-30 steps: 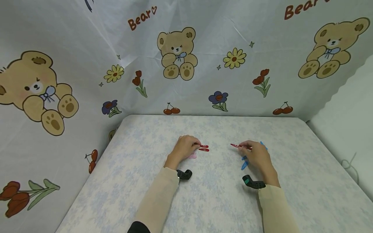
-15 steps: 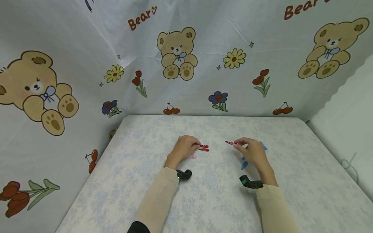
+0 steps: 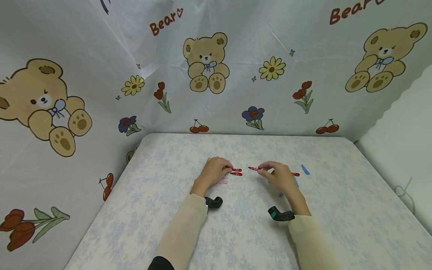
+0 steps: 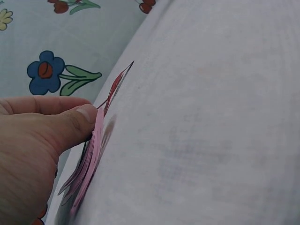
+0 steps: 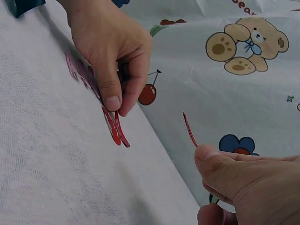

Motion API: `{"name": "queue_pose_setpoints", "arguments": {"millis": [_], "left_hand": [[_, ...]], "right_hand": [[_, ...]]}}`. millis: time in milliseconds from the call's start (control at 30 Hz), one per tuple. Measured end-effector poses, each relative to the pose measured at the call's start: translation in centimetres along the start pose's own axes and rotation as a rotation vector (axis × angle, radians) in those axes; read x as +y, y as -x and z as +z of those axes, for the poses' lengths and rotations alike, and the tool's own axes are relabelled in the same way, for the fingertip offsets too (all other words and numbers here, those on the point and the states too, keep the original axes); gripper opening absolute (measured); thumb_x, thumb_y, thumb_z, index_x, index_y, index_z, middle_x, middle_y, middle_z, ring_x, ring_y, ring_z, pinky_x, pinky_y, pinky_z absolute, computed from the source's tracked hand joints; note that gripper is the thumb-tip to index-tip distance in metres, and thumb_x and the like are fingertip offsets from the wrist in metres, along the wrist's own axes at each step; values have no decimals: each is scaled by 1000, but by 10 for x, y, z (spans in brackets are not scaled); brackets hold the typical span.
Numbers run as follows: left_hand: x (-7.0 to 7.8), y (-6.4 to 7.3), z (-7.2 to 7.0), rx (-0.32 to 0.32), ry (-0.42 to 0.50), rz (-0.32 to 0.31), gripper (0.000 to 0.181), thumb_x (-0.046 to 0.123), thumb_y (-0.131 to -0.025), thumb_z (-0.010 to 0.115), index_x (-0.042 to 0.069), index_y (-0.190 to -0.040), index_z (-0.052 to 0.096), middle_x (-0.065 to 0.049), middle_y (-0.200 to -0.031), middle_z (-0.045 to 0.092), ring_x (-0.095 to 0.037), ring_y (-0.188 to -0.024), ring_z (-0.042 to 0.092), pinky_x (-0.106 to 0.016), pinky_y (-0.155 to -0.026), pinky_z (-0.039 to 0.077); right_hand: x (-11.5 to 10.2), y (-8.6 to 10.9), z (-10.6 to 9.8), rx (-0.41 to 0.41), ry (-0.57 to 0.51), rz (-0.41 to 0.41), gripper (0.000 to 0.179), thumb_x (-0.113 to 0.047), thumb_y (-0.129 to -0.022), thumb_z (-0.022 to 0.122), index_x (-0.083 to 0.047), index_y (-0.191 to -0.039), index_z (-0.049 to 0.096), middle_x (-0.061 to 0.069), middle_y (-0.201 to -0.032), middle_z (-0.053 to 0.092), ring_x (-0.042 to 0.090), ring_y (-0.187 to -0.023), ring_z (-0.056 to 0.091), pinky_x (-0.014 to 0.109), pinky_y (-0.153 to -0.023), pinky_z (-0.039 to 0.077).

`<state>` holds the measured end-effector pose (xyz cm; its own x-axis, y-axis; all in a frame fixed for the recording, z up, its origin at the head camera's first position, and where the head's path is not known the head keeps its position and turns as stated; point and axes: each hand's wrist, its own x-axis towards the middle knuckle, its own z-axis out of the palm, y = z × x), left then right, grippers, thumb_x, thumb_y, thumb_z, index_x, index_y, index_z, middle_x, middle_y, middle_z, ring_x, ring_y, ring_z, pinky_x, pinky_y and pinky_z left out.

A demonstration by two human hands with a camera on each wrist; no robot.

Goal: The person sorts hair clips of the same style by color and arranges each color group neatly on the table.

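Note:
My left hand [image 3: 215,170] stays low over the table, thumb and finger pinching the end of a red hair clip [image 3: 237,170]. Another red hair clip [image 3: 236,174] lies just beside it. Under that hand are several pink hair clips [image 4: 93,157], partly hidden from the head view. My right hand [image 3: 281,177] pinches one more red hair clip [image 5: 189,129] between thumb and fingertips, raised off the table. Its free end points left, a short gap from the red pair.
Behind my right hand a red hair clip [image 3: 295,174] lies on the table [image 3: 249,225]. Blue hair clips are around it, one farther right [image 3: 305,169] and others partly covered by the hand. A bear-print cloth [image 3: 229,112] hangs behind the table.
My right hand has moved left with its red hair clip, closer to my left hand. A red hair clip behind it has come into sight. My left hand has stayed in place.

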<state>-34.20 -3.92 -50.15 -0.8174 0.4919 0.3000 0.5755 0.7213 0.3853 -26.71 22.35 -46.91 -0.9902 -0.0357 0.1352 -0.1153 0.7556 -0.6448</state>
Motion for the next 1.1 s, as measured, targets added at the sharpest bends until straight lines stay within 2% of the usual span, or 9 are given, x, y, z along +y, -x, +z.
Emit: {"name": "queue_pose_setpoints", "arguments": {"millis": [233, 633, 967, 1100], "left_hand": [[-1, 0, 1, -6, -4, -3, 10, 29, -94, 72, 28, -100, 80, 12, -100, 77, -10, -95, 65, -39, -92, 44], [1, 1, 0, 12, 16, -6, 9, 28, -92, 73, 27, -98, 80, 12, -98, 77, -9, -90, 64, -38, -91, 44], [0, 2, 3, 11, 12, 2, 9, 28, -92, 74, 28, -98, 80, 13, -97, 77, -7, -90, 64, -37, -89, 44], [-1, 0, 2, 10, -1, 11, 9, 28, -93, 73, 27, -98, 80, 12, -98, 77, -8, -90, 64, -37, -89, 44]], "right_hand": [[-11, -2, 9, -18, -10, -2, 18, -30, -93, 73, -18, -107, 75, 4, -100, 74, 14, -60, 60, 29, -56, 50], [-13, -3, 22, -42, -108, -15, 18, -30, -93, 73, -17, -105, 76, 2, -96, 74, 15, -59, 62, 30, -55, 51], [-18, -1, 41, -38, -24, -72, 12, -29, -92, 74, -20, -99, 77, -2, -91, 73, 11, -62, 55, 28, -59, 46], [-20, -3, 46, -44, 8, -80, 12, -30, -93, 73, -21, -99, 77, -3, -91, 73, 11, -59, 52, 28, -55, 42]]}}
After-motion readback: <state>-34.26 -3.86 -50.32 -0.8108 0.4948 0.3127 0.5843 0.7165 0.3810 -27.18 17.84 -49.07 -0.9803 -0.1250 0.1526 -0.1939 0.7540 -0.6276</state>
